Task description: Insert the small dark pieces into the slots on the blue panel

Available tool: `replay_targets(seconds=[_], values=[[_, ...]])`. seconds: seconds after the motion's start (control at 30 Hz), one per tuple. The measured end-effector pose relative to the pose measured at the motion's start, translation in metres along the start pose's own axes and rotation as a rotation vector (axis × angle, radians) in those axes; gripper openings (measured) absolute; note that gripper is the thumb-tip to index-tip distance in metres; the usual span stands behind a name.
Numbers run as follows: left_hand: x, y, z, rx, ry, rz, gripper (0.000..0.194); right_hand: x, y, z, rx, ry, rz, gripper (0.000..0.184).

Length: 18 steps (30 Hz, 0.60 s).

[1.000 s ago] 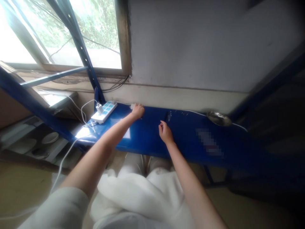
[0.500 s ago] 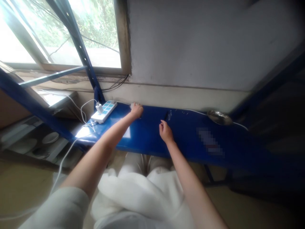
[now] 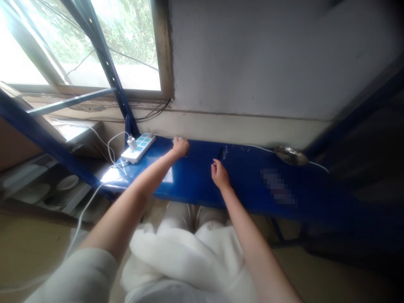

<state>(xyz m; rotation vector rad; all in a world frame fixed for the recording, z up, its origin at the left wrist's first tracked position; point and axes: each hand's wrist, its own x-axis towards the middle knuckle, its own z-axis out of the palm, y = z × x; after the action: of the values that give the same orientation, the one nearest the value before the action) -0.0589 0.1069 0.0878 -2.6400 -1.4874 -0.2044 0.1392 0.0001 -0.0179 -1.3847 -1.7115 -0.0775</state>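
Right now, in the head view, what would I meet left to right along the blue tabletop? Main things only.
White power strip → left hand → right hand → shiny metal dish.

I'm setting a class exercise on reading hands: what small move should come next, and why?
Perhaps the left hand should secure the small white object: the hand is at it, partly covering it, though the grip is hidden; the right hand is apart from it.
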Motion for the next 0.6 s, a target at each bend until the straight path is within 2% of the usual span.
replay_targets(seconds=[0.3,0.5,0.6], values=[[-0.001,-0.002,-0.003,0.024,-0.01,-0.014,0.012,0.0,0.002,0.002,0.005,0.009,0.002,0.042],[0.0,0.001,-0.01,-0.056,-0.057,-0.119,0.016,0.0,0.002,0.002,0.007,0.014,0.001,0.042],[0.001,0.005,-0.016,-0.058,0.015,-0.093,0.02,0.0,0.003,0.003,0.008,0.011,0.013,0.042]])
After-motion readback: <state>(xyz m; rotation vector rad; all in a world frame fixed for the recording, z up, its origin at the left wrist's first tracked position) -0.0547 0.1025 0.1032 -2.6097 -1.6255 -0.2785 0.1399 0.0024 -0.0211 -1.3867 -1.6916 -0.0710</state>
